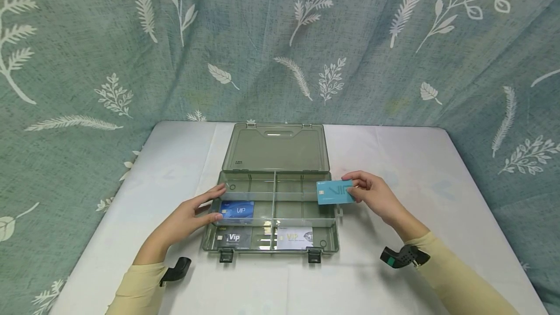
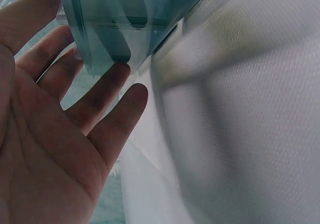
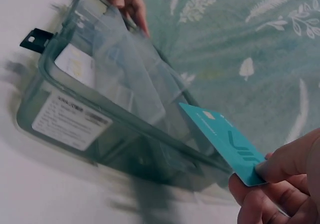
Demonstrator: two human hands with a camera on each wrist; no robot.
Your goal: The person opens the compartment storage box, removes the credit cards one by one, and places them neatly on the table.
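Observation:
My right hand point(image 1: 378, 199) pinches a teal VIP card point(image 1: 329, 193) between thumb and fingers, at the right end of a clear grey-green compartment box point(image 1: 288, 253). Seen from the head, the card overlaps the back and middle right compartments; the right wrist view has it tilted above the rim. At the box's left wall rests my left hand point(image 1: 185, 218), its fingers fairly straight and spread. A blue VIP card point(image 1: 238, 209) lies in the middle left compartment. In the front row are a dark grey Vip card point(image 1: 234, 238) on the left and a white VIP card point(image 1: 292, 238) on the right.
The box's lid point(image 1: 276, 147) is folded back flat behind it. Two black latches point(image 1: 314, 255) stick out from the front edge. A printed label point(image 3: 71, 121) is on the right end wall. White cloth covers the table point(image 1: 393, 149), with a leaf-patterned curtain point(image 1: 253, 43) around it.

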